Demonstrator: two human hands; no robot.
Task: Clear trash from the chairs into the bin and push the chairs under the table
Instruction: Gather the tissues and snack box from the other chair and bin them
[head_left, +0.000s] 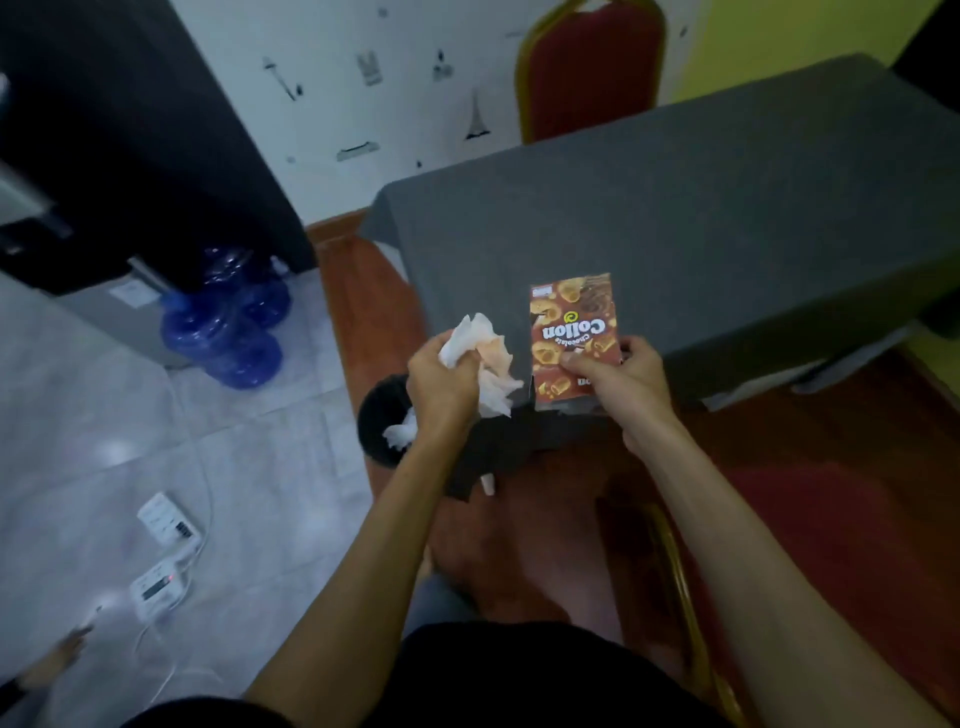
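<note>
Left hand (441, 384) squeezes soft, light tissue (485, 364); grip can be anywhere. Right hand (626, 382) pinches stiff, light box (574, 338) by bottom edge. Bin (382, 421) just below.

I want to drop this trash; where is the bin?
The black bin stands on the floor left of the table, just below the left hand.

Both bare forearms are stretched forward and slightly inward. The left hand (441, 382) is closed in a fist-like grip, knuckles up. The right hand (621, 376) is held in a pinch, thumb on top, the fingers apparently curled beneath.
</note>
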